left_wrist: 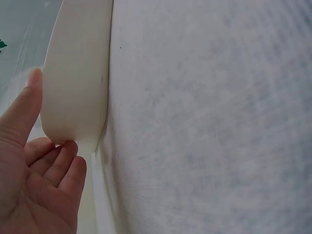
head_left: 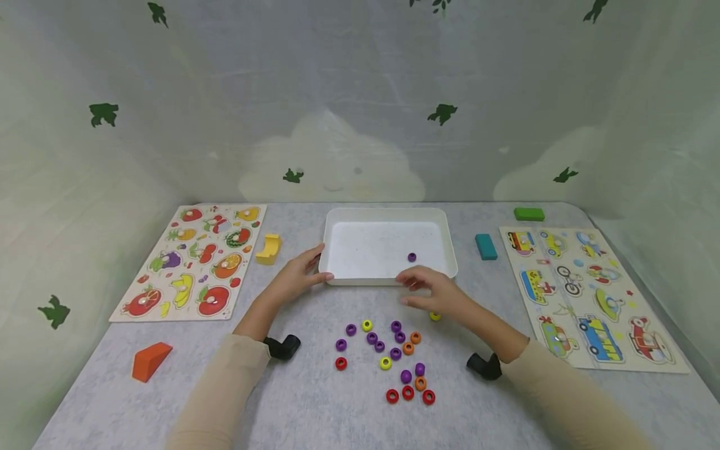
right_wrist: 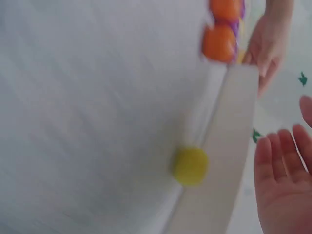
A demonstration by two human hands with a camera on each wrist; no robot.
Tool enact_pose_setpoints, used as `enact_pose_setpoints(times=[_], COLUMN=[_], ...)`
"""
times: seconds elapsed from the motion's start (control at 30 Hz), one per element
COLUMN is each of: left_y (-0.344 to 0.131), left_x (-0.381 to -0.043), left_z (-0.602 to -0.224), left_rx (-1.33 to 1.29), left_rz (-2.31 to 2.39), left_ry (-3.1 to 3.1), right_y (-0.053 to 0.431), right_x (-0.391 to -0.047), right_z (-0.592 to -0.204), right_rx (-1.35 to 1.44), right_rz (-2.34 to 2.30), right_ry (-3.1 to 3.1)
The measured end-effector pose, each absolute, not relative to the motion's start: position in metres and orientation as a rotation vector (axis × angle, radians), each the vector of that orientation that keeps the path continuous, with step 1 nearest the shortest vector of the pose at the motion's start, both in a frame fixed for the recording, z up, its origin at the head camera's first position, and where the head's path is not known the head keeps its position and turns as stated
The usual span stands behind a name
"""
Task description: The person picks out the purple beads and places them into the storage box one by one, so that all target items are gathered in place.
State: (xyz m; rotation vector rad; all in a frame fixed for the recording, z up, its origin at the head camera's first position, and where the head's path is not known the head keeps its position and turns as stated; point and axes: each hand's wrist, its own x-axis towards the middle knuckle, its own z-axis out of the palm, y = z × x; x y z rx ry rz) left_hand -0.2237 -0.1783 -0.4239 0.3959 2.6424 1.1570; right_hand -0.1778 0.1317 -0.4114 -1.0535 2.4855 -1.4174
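At the back middle of the table lies a shallow white tray. My left hand holds its near left corner, thumb at the front wall and bent fingers against the side, as the left wrist view shows. One purple bead is inside the tray, close to its near right part. Just over the front rim hovers my right hand, fingers loosely spread and nothing between them. A yellow bead sits beneath that hand, partly covered by it. In front of the tray, several purple beads, red beads and orange beads lie scattered.
A fruit puzzle board and a yellow arch block are on the left, with an orange wedge block nearer. To the right are a vehicle puzzle board, a teal block and a green block.
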Motion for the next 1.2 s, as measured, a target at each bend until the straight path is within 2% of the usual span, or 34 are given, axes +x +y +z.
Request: enact_pose_setpoints(times=[0.23, 0.47, 0.63, 0.8, 0.9, 1.2], left_y=[-0.178, -0.178, -0.177, -0.177, -0.177, -0.177], left_x=[-0.224, -0.222, -0.222, -0.222, -0.222, -0.223], left_z=[-0.424, -0.422, -0.421, -0.421, -0.421, -0.422], left_rx=[0.387, 0.387, 0.389, 0.387, 0.388, 0.394], left_rz=[1.151, 1.153, 1.155, 1.152, 1.155, 1.162], left_ry=[2.646, 2.646, 2.644, 2.647, 2.648, 2.643], right_y=[0.128, 0.121, 0.122, 0.127, 0.132, 0.143], right_x=[-0.158, -0.156, -0.158, -0.178, -0.196, -0.241], right_z=[-0.428, -0.431, -0.424, -0.412, -0.409, -0.415], right_rx=[-0.973, -1.032, -1.013, -0.974, -0.854, -0.538], right_rz=[-1.205, -1.02, -1.072, -1.269, -1.325, -1.146], right_ry=[2.301, 2.356, 2.452, 2.575, 2.657, 2.715])
